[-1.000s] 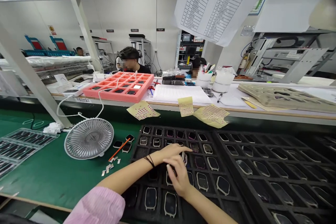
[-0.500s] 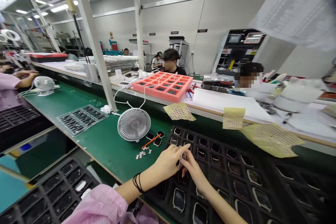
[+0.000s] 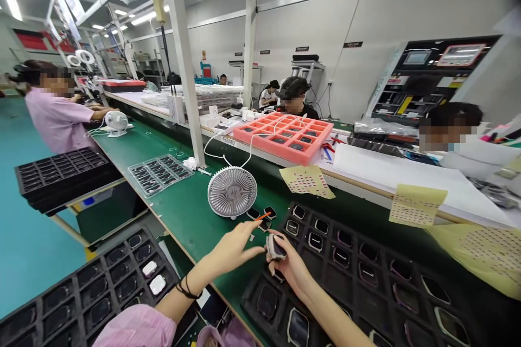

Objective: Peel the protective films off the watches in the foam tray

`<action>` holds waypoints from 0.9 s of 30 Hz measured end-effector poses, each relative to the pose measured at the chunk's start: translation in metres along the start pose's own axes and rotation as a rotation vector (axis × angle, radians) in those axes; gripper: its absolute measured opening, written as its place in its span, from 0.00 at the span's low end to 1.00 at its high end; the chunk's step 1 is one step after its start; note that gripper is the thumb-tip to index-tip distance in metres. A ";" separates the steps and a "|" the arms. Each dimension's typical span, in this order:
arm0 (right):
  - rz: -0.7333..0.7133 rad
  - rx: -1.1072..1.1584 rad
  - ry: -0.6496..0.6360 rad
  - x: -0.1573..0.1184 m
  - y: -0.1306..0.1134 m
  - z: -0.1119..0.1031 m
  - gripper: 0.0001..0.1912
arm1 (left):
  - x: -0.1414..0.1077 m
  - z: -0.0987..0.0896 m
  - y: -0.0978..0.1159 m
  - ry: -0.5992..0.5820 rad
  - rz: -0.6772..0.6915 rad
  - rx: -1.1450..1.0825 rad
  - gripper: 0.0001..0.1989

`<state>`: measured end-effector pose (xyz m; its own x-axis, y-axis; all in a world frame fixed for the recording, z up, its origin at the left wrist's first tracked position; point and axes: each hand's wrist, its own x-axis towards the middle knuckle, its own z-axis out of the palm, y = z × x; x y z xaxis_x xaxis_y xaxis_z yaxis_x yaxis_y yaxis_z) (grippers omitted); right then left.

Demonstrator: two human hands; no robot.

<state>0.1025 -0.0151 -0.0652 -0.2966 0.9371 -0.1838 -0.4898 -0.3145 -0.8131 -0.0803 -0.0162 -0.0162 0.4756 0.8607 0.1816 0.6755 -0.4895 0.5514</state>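
My right hand point(image 3: 293, 267) is closed around a watch case point(image 3: 277, 248) with a dark face and a pale frame, held up above the tray's near left side. My left hand point(image 3: 234, 246) stretches over the green bench, thumb apart from the fingers. Its fingertips are at the near end of a thin orange stick point(image 3: 265, 216), covering that end; I cannot tell if they touch it. Beside the stick lie several watch cases point(image 3: 253, 213). A small white piece point(image 3: 252, 238) shows between my hands. The black compartment tray point(image 3: 315, 261) under my right forearm holds several watch cases.
A grey fan point(image 3: 233, 192) stands behind my left hand. Nearby lies a clear tray of dark parts point(image 3: 160, 173). Another black tray point(image 3: 77, 295) is at lower left. A pink foam tray point(image 3: 285, 138) and yellow sheets point(image 3: 417, 206) are along the shelf. A co-worker point(image 3: 61, 111) sits at far left.
My hands were together over the tray; now they are apart. The left has moved away to the orange stick, while the right keeps the watch case. The view has turned left.
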 end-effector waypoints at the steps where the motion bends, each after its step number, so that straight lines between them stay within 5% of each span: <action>1: 0.024 0.066 -0.018 0.000 -0.002 -0.004 0.21 | -0.004 -0.002 -0.011 0.017 -0.068 0.037 0.22; 7: 0.096 0.314 0.026 0.004 -0.004 -0.020 0.16 | -0.016 0.011 -0.060 0.015 -0.334 0.143 0.07; 14: 0.091 0.322 0.017 0.006 -0.004 -0.020 0.16 | -0.013 0.025 -0.070 0.066 -0.422 0.115 0.02; 21: 0.060 0.341 0.046 0.005 -0.002 -0.018 0.16 | -0.013 0.028 -0.064 0.126 -0.439 0.084 0.05; 27: -0.037 0.230 0.030 -0.002 -0.004 -0.006 0.19 | -0.003 0.024 -0.023 0.255 -0.319 -0.215 0.13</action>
<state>0.1101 -0.0145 -0.0651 -0.2523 0.9516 -0.1754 -0.6750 -0.3030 -0.6728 -0.0835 -0.0112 -0.0489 0.0912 0.9837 0.1549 0.6203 -0.1778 0.7640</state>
